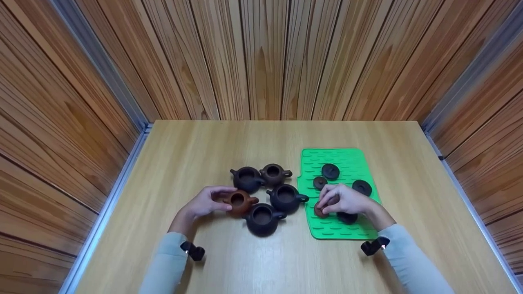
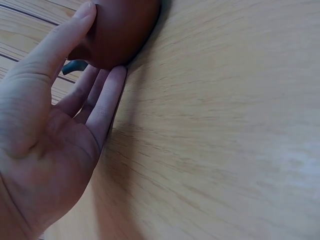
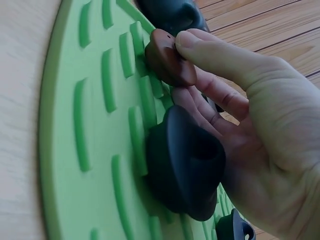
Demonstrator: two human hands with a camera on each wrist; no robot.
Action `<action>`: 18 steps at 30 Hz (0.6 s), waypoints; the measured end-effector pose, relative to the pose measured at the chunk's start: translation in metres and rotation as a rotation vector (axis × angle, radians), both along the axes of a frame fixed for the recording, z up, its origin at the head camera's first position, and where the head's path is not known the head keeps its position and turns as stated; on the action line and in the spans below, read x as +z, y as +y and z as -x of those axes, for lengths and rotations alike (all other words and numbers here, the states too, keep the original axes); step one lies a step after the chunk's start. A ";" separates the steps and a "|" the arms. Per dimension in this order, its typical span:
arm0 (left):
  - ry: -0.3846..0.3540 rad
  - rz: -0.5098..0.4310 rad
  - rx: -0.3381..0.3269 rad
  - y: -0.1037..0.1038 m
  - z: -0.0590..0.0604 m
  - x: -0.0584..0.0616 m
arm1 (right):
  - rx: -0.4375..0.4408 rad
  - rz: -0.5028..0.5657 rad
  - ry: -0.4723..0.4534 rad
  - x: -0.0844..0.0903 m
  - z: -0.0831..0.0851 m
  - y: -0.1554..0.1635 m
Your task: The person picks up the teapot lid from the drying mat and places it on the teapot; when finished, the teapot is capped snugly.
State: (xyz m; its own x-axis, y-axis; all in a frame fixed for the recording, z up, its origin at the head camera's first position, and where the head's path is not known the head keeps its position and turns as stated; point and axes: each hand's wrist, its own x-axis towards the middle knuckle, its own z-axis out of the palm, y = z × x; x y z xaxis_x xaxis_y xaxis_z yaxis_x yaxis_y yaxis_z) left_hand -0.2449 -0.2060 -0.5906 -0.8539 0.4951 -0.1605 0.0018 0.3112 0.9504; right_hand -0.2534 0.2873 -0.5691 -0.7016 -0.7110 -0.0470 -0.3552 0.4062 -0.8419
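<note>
Several small clay teapots without lids stand in a cluster mid-table. My left hand (image 1: 212,200) holds the reddish-brown teapot (image 1: 239,202), thumb on one side and fingers on the other; the left wrist view shows the reddish-brown teapot (image 2: 117,30) against my fingertips. On the green mat (image 1: 351,161) lie several lids. My right hand (image 1: 341,200) pinches a reddish-brown lid (image 1: 320,210) between thumb and fingers, tilted off the mat; this reddish-brown lid (image 3: 167,57) is clear in the right wrist view. A black lid (image 3: 182,160) lies under my palm.
Other teapots: two black ones (image 1: 262,218) (image 1: 286,197) in front, a black one (image 1: 247,178) and a brown one (image 1: 273,173) behind. Lids on the mat include two black (image 1: 330,171) (image 1: 362,187) and a small brown one (image 1: 320,182). Wooden walls enclose the table on three sides.
</note>
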 end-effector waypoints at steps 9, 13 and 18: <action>0.003 0.011 -0.001 0.000 0.001 0.001 | -0.073 0.062 0.039 0.008 -0.005 -0.010; -0.011 0.007 -0.001 0.000 0.001 0.000 | -0.154 0.097 0.054 0.011 -0.009 -0.017; -0.020 -0.008 0.004 0.000 0.000 -0.001 | -0.249 0.103 0.045 0.012 -0.014 -0.027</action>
State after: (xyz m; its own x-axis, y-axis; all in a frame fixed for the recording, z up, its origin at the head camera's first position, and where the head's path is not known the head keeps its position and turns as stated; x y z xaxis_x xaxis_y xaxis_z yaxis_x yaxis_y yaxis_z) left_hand -0.2452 -0.2058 -0.5912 -0.8528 0.4926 -0.1733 -0.0184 0.3033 0.9527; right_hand -0.2391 0.2608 -0.5572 -0.8550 -0.5161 0.0519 -0.2935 0.3987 -0.8689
